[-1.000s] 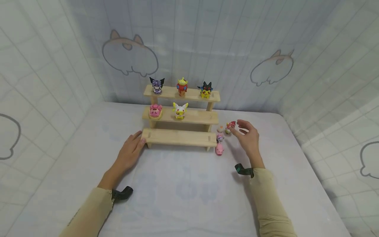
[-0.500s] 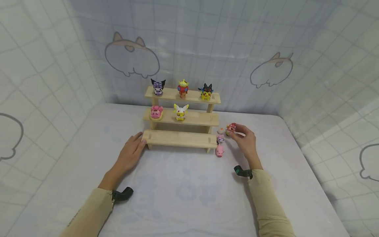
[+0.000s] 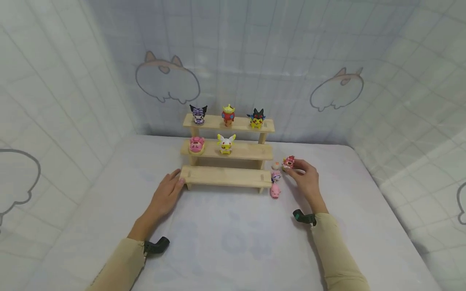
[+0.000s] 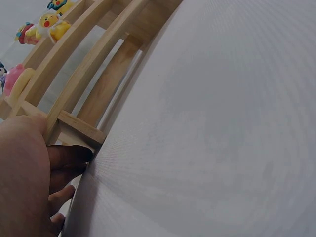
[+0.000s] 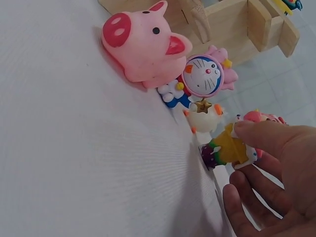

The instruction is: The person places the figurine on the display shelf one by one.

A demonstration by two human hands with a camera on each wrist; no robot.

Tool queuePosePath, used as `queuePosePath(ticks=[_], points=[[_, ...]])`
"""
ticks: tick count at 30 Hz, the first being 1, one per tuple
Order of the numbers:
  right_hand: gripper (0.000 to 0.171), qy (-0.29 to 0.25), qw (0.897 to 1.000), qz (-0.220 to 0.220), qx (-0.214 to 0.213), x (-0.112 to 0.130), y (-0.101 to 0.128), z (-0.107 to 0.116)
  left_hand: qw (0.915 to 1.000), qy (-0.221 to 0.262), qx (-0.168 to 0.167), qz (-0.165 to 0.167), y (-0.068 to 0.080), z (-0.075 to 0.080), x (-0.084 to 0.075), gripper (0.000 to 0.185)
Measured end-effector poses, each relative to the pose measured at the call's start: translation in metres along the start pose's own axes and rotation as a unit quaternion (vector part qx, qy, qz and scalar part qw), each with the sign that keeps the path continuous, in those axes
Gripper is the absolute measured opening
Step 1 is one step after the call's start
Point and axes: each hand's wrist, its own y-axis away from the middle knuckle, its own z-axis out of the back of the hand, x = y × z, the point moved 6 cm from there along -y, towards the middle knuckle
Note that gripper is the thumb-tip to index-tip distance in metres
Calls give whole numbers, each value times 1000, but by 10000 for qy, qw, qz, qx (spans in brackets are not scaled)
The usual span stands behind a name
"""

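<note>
While pinching a small pink and yellow toy in the right hand, rested the left hand against the left end of the wooden shelf. Put the right thumb on one side of the toy and the bent fingers behind. Laid the left fingers fairly straight, touching the wood without grabbing. Had the toy just to the right of the shelf, beside a little white duck, and near a blue cat toy and a pink pig. Could not tell if lifted or standing on the table. Looked light, hard and smooth, maybe plastic, so probably easy to carry but a bit slippery. Seemed too stiff to squash with a small squeeze. Seemed best held by the yellow middle, from both sides, not by the bumpy pink top or the dark bottom. Probably needed only a gentle pinch, and some care not to bump the duck.
</note>
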Motion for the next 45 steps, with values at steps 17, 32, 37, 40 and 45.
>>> queuePosePath(ticks=[17,32,37,40,45], points=[[52,231,9996,-90,95,-9,9,-1,10000,-10,-93,-4,12,-11,-1,57],[55,210,9997,-89,41,-11,12,-4,9998,-114,-145,-8,13,-10,-2,57],[54,192,9998,-45,-18,-14,12,-4,9997,-96,-197,-111,12,-10,-3,58],[53,187,9998,12,-58,-12,9,-4,9997,-82,-197,-131,11,-8,-4,58],[53,171,9997,82,-120,-5,3,-4,9993,-115,-297,-210,6,-1,-7,55]])
